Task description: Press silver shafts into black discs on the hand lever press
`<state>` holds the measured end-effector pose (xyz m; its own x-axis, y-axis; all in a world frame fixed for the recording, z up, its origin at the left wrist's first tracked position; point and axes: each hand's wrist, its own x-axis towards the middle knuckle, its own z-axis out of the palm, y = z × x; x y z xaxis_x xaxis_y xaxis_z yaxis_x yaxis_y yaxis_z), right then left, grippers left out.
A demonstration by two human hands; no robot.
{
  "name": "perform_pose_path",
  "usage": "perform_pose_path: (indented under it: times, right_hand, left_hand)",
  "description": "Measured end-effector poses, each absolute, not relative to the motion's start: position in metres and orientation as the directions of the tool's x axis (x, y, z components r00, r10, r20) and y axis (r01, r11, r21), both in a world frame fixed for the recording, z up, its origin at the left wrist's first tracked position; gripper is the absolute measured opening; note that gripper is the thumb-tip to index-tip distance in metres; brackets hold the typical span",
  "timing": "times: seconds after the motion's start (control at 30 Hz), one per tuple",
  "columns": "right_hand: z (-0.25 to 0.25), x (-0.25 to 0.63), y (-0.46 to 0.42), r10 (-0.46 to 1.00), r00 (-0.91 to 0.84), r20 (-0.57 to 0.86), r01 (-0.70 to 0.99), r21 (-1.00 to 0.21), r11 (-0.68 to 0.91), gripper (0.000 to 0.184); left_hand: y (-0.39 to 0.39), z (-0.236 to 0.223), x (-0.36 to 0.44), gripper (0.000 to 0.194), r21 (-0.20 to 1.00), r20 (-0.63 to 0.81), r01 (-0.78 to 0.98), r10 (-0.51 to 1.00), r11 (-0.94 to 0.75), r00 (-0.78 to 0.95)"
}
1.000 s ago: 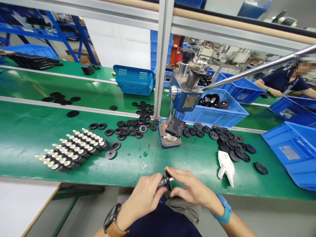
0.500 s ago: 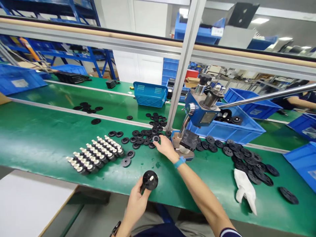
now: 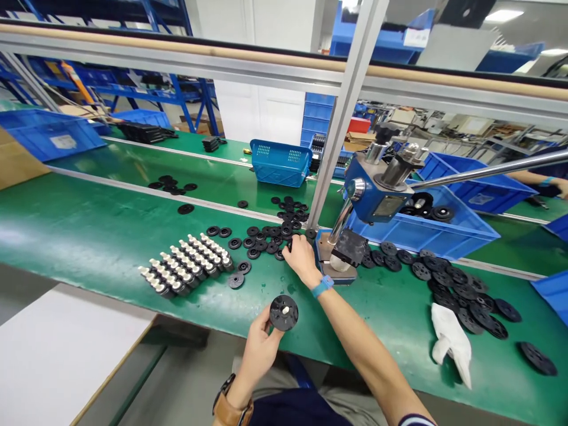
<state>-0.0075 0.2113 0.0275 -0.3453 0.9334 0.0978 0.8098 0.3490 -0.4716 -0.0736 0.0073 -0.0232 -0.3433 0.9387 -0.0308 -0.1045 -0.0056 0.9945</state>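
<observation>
My left hand (image 3: 261,343), near the table's front edge, grips a black round part (image 3: 284,313) whose flat disc faces up, with a short white pin at its centre. My right hand (image 3: 302,260) is closed at the near edge of a scatter of small black discs (image 3: 261,245). A small black disc (image 3: 290,243) shows at its fingertips, mostly hidden by the fingers. Beside that hand stands a blue lever press (image 3: 377,189) with a black block over its base. Left of the scatter, black parts with white tops (image 3: 186,266) stand in neat rows.
Larger black discs (image 3: 461,293) are heaped right of the press, near a white glove (image 3: 450,343). Behind the press is a blue bin (image 3: 426,231) holding black parts. A teal basket (image 3: 281,165) sits behind a metal post (image 3: 339,124). Another person's arm (image 3: 541,178) shows far right.
The view has shifted, so the scene sits further right. My left hand has risen slightly with the black part. My right hand has moved a little left, and its small disc is now less visible.
</observation>
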Motion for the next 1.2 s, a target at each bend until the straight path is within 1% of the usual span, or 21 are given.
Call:
perform_pose_path:
  times: [0.13,0.17,0.23,0.3,0.4,0.5,0.57,0.63,0.73,0.87,0.97,1.2]
  right_hand:
    - [0.064,0.044,0.161,0.851,-0.476,0.221,0.660,-0.549,0.512,0.040]
    - [0.073,0.060,0.148,0.812,-0.525,0.255,0.592,-0.576,0.564,0.041]
    - [0.090,0.091,0.121,0.690,-0.631,0.355,0.363,-0.651,0.667,0.045]
    - [0.102,0.117,0.098,0.611,-0.701,0.367,0.252,-0.674,0.695,0.050]
    - [0.109,0.140,0.074,0.581,-0.761,0.287,0.289,-0.652,0.701,0.051]
    - [0.106,0.152,0.063,0.559,-0.789,0.257,0.298,-0.635,0.713,0.044]
    - [0.103,0.160,0.060,0.552,-0.780,0.295,0.268,-0.640,0.720,0.042]
    - [0.098,0.168,0.059,0.547,-0.750,0.372,0.222,-0.637,0.738,0.042]
    - [0.088,0.177,0.059,0.534,-0.688,0.491,0.147,-0.626,0.765,0.050]
    - [0.073,0.182,0.060,0.534,-0.615,0.580,0.054,-0.645,0.762,0.056]
    - [0.064,0.181,0.059,0.541,-0.584,0.606,0.010,-0.660,0.751,0.060]
    - [0.056,0.181,0.056,0.554,-0.572,0.605,-0.001,-0.676,0.737,0.063]
  left_hand:
    - [0.008,-0.020,-0.069,0.044,0.995,-0.028,-0.101,0.962,0.001,-0.271]
    - [0.009,-0.018,-0.067,0.043,0.995,-0.027,-0.100,0.968,0.002,-0.248]
    - [0.012,-0.014,-0.061,0.045,0.995,-0.022,-0.102,0.981,0.003,-0.195]
    - [0.014,-0.010,-0.053,0.047,0.995,-0.009,-0.100,0.991,-0.005,-0.131]
    - [0.017,-0.007,-0.039,0.046,0.997,0.020,-0.079,1.000,-0.021,-0.015]
    - [0.018,-0.009,-0.028,0.040,0.997,0.063,-0.055,0.992,-0.057,0.111]
    - [0.019,-0.010,-0.023,0.035,0.995,0.093,-0.042,0.982,-0.087,0.162]
    - [0.019,-0.009,-0.021,0.033,0.994,0.112,-0.026,0.974,-0.109,0.198]
    - [0.020,-0.007,-0.018,0.032,0.990,0.137,0.002,0.961,-0.141,0.240]
    - [0.021,-0.005,-0.016,0.033,0.983,0.167,0.026,0.951,-0.180,0.259]
    - [0.020,-0.006,-0.016,0.033,0.980,0.175,0.041,0.947,-0.192,0.270]
    - [0.020,-0.005,-0.019,0.034,0.976,0.167,0.088,0.944,-0.199,0.286]
